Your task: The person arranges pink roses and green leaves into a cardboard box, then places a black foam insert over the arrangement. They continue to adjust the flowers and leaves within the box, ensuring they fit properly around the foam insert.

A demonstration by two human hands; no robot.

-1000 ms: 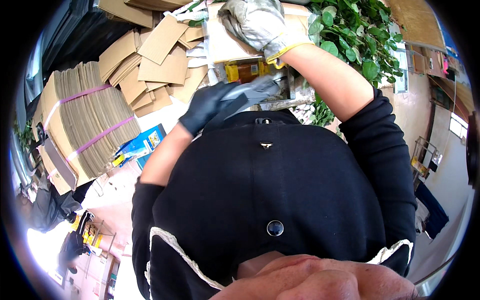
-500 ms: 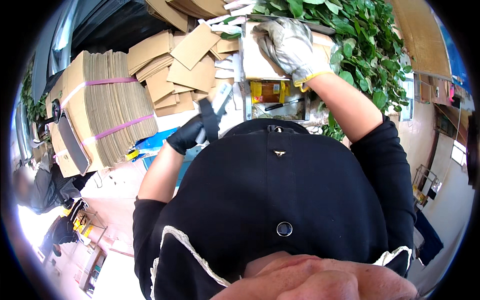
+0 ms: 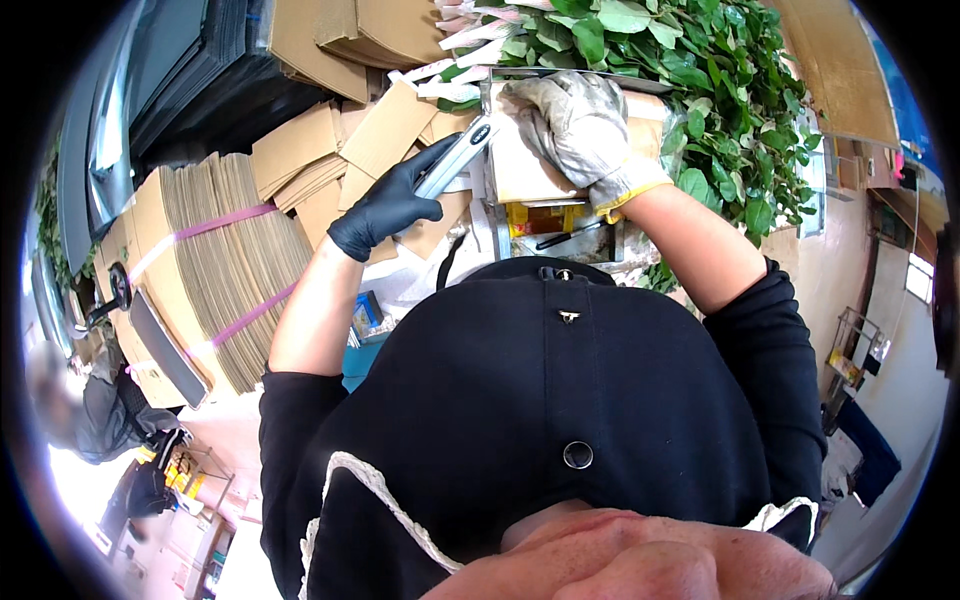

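Note:
My left hand, in a black glove, grips a long silver stapler. The stapler's tip is close to the left edge of a light brown cardboard piece, which lies in a metal frame. My right hand, in a grey-white glove with a yellow cuff, holds that cardboard down, its fingers bent over the far left part. Whatever lies under the glove is hidden. Near me in the frame are a yellow packet and a black pen.
Leafy green stems spread behind and right of the frame, some bundled in white netting. Loose cardboard pieces lie to the left, beside a strapped cardboard stack. Dark folded sheets stand at the far left. People appear in the left background.
My left hand has moved forward and up with the stapler, from near my body to the cardboard's left edge. My right hand stays on the cardboard, slightly nearer to me.

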